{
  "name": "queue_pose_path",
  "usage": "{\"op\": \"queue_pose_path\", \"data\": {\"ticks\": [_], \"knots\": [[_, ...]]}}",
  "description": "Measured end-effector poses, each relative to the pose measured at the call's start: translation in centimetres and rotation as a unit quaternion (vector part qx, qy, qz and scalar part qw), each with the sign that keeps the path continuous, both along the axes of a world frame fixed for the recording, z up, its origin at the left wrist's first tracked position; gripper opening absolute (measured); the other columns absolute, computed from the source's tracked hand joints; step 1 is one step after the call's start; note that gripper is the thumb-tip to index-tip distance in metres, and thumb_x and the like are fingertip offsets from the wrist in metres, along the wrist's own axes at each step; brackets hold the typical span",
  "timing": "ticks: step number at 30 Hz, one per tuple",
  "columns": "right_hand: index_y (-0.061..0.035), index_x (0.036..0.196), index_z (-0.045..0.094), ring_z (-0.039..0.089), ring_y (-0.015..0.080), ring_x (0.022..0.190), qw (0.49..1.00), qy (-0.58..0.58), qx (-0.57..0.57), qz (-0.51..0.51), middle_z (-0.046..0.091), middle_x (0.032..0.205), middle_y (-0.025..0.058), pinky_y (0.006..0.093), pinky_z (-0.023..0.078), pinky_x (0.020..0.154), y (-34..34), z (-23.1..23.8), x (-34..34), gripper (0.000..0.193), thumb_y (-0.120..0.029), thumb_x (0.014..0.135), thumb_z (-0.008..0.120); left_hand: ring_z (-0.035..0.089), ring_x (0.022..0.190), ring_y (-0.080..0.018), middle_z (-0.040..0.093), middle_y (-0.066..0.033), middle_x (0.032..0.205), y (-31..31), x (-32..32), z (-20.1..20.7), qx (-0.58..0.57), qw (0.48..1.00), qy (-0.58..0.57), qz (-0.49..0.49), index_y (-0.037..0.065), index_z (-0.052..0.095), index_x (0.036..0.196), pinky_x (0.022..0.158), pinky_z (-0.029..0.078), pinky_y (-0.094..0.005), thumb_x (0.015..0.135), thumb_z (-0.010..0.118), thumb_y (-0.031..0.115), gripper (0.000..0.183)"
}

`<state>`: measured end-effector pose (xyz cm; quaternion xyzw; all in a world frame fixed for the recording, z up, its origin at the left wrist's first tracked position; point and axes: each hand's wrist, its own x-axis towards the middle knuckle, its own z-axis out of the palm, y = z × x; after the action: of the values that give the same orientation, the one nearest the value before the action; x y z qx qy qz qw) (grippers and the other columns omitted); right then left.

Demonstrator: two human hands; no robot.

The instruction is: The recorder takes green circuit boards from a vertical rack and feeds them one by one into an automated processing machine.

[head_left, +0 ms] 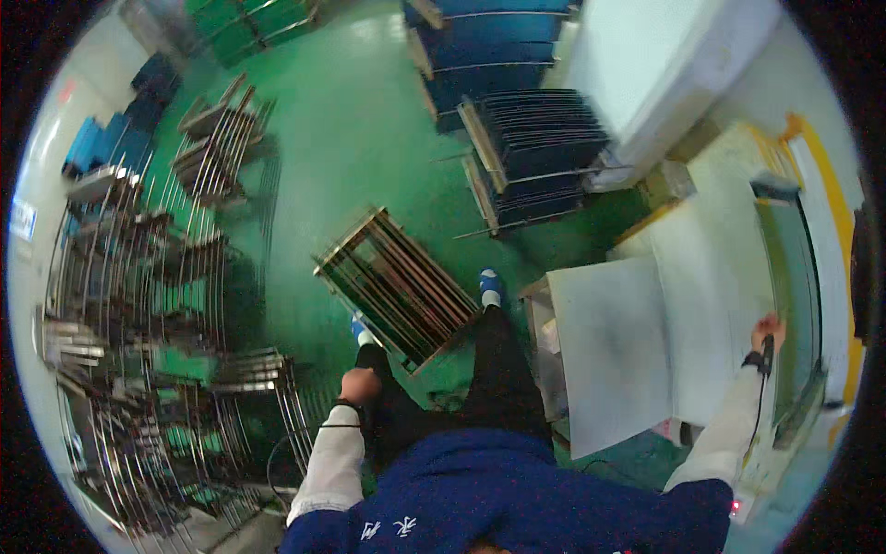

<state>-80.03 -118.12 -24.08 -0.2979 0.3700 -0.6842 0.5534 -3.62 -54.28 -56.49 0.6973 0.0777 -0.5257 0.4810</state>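
My left hand (361,383) is at my left knee, its back toward me. It looks rounded, but its fingers are hidden. On the far right, my right hand (768,332) reaches to the near edge of a long dark-framed opening (801,277) in a pale machine or cabinet. Blur hides whether its fingers grip that edge. Both wrists wear dark bands with a cable. On the floor between my feet lies a slatted metal rack (397,291), with several parallel bars and brownish pieces between them.
Metal racks with thin rods (138,286) crowd the left side. Stacked dark blue slotted racks (535,138) stand ahead to the right, beside a white block-shaped unit (646,65). A pale flat panel (609,351) slopes beside my right leg. The floor (323,138) is green.
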Motion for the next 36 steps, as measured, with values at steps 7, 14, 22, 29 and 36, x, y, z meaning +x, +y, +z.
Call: {"op": "queue_pose_path", "data": {"ticks": [7,14,22,29,36], "knots": [[-0.0039,0.090,0.056,0.053,0.0176,0.069,0.961,0.112,0.114,0.226,0.059,0.076,0.0044,0.0284,0.043,0.065,-2.5,-6.0,15.0,0.037,-0.039,0.084,0.049,0.054,0.043,-0.0158,0.059,-0.0116,0.064,-1.7,-0.2,1.8,0.040,0.998,-0.033,0.024,0.000,0.053,0.084,0.038,0.043,-0.0264,0.081,0.053,0.022,0.022],[-0.0049,0.096,0.054,0.055,0.0183,0.068,0.790,0.192,0.350,0.465,0.059,0.084,0.0080,0.0290,0.045,0.061,3.9,-23.5,49.8,0.026,-0.026,0.080,0.055,0.054,0.042,-0.0160,0.059,-0.0126,0.062,-3.9,2.8,3.5,0.063,0.997,-0.009,0.037,-0.001,0.054,0.084,0.035,0.041,-0.0254,0.082,0.051,0.023,0.024],[-0.0045,0.094,0.057,0.052,0.0092,0.068,0.589,0.486,0.250,0.596,0.058,0.081,0.0023,0.0241,0.044,0.059,14.6,-32.2,76.1,0.046,-0.045,0.074,0.062,0.053,0.040,-0.0153,0.058,-0.0120,0.061,-4.1,4.4,3.8,0.059,0.996,0.049,0.052,-0.001,0.052,0.082,0.035,0.039,-0.0243,0.085,0.048,0.025,0.027],[-0.0010,0.085,0.062,0.049,0.0072,0.062,0.593,0.513,0.126,0.607,0.058,0.072,0.0024,0.0231,0.038,0.051,17.3,-39.1,82.6,0.042,-0.041,0.073,0.065,0.052,0.039,-0.0146,0.058,-0.0122,0.061,-4.7,6.0,3.9,0.077,0.989,0.110,0.067,-0.003,0.052,0.085,0.034,0.038,-0.0229,0.086,0.047,0.024,0.027],[0.0028,0.091,0.061,0.053,0.0127,0.072,0.596,0.524,0.124,0.596,0.060,0.076,0.0046,0.0262,0.041,0.066,17.6,-41.0,82.2,0.047,-0.042,0.075,0.062,0.053,0.040,-0.0167,0.059,-0.0125,0.063,-4.2,6.9,3.7,0.078,0.986,0.135,0.056,-0.001,0.050,0.089,0.033,0.039,-0.0249,0.089,0.042,0.024,0.026]]}}
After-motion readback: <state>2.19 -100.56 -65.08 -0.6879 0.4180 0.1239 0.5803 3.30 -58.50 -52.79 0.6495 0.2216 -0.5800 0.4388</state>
